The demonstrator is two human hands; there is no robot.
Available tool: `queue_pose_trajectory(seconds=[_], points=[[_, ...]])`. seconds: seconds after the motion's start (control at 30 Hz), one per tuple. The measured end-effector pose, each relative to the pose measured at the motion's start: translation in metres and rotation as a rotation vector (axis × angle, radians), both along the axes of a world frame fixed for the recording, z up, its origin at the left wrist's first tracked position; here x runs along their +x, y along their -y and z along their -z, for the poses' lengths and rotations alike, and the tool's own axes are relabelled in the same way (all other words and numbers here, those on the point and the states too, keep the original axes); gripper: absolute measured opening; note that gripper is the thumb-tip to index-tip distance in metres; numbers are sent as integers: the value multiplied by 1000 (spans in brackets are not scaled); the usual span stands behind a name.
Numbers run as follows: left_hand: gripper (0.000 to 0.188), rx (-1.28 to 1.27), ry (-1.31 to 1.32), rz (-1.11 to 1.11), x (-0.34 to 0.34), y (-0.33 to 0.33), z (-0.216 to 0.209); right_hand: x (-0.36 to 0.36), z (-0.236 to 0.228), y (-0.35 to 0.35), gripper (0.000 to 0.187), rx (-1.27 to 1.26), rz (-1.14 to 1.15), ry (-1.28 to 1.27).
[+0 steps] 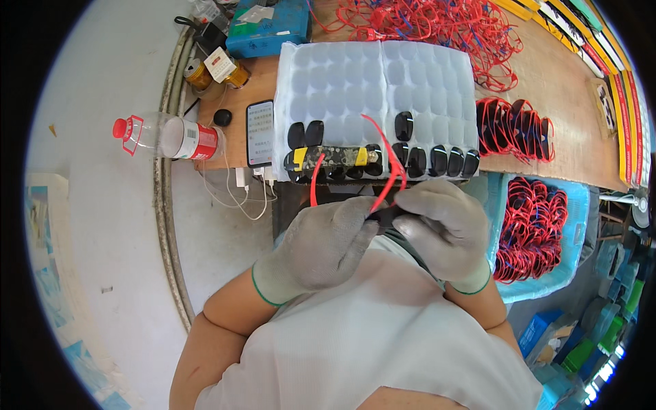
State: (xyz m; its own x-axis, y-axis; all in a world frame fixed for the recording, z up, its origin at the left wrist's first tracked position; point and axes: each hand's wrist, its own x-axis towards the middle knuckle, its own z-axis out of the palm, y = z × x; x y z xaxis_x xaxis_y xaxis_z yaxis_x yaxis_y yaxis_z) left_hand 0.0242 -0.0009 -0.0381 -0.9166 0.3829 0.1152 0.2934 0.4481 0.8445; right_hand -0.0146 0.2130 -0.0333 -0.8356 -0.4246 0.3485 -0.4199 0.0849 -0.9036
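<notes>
My left hand [318, 242] and my right hand [444, 232], both in grey-coated gloves, are closed on one pair of red-framed sunglasses [394, 171] just in front of the table edge. The red temples stick up past my fingers. A dark lens [387, 217] shows between my fingertips; the rest of the front is hidden by the gloves. Directly beyond my hands lies a white tray [331, 75] with rounded pockets. Dark loose lenses [417, 162] sit in its nearer pockets. A camouflage-patterned bar with yellow bands [335, 158] lies across the tray's near left part.
Tangled red frames [424, 24] heap behind the tray. Dark-lensed red sunglasses [516, 130] stand in a row at right, above a blue crate [577, 225] filled with more. Left are a phone [260, 133], a plastic bottle [174, 137], cans [198, 74] and a blue box [270, 31].
</notes>
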Motion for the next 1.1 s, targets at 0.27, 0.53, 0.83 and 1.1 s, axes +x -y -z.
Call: queue_pose_trajectory(seconds=[0.27,0.53,0.83,1.1], points=[[25,232,113,216,-4,10,-15,9,5,13,27,-542,-61,808],[24,268,257,162,3,17,-13,10,15,16,22,-633,-269,949],[22,-99,-147,246,-5,28,-22,13,32,20,33,-569,-229,967],[25,-59,-189,193,-2,24,-23,14,32,17,39,-545,-259,947]])
